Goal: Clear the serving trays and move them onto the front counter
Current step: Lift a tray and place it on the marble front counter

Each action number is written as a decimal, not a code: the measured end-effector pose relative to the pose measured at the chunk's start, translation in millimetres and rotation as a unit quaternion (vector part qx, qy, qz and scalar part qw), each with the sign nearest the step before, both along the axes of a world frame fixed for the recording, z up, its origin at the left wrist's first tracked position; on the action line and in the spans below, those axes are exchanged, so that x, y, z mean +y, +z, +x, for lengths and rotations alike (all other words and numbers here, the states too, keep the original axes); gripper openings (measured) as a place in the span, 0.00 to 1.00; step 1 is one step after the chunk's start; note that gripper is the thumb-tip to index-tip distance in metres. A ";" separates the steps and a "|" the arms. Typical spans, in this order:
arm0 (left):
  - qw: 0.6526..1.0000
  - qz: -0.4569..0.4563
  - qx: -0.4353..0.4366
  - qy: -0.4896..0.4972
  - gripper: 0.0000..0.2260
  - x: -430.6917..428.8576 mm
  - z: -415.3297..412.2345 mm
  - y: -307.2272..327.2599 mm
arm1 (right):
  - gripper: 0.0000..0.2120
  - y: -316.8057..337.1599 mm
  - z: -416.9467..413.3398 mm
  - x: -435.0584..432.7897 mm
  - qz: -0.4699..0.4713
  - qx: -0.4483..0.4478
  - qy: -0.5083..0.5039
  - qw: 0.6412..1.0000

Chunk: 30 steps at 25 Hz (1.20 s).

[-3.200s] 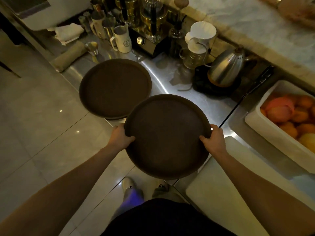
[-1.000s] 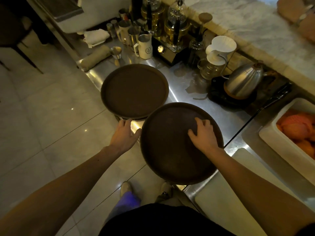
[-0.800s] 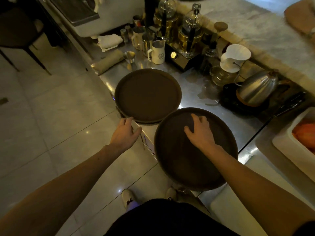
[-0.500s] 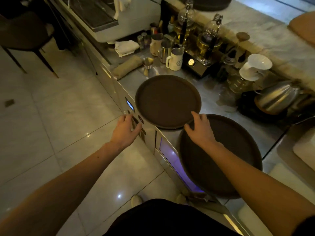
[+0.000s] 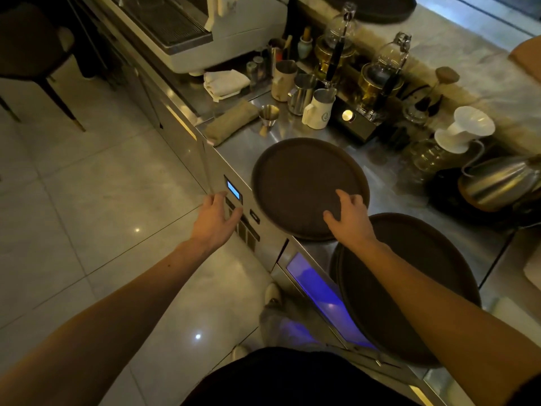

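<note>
Trays (image 5: 298, 183) rest on steel counter (image 5: 389, 194), dim room.

We count three round brown trays (image 5: 304, 183) (image 5: 409, 276) (image 5: 377, 7), two glass siphon brewers (image 5: 339, 39) (image 5: 386, 65), one steel kettle (image 5: 497, 183), one white dripper (image 5: 465, 127) and two bare hands (image 5: 215, 219) (image 5: 349, 219).

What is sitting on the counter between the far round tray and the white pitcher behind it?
Nothing. In the head view, only bare, shiny steel counter separates the far tray from the white pitcher. The small metal jigger stands off to the left.
</note>
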State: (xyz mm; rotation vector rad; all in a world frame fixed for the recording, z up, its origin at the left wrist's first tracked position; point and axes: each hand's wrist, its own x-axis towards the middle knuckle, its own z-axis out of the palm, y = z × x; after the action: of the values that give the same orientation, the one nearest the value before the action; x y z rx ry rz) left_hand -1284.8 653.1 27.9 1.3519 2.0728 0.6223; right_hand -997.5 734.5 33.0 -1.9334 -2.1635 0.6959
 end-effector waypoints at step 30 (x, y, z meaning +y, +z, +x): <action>0.974 -0.200 -0.027 -0.102 0.26 199.9 0.3 -58.9 | 0.38 -73.7 53.3 142.3 -0.166 0.038 -0.224 0.960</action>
State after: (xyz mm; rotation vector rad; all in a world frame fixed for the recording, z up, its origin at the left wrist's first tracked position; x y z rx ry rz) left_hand -1284.5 853.0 -31.0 1.2688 1.8583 0.1389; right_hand -944.2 876.8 -40.7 -2.3964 -1.5466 1.0680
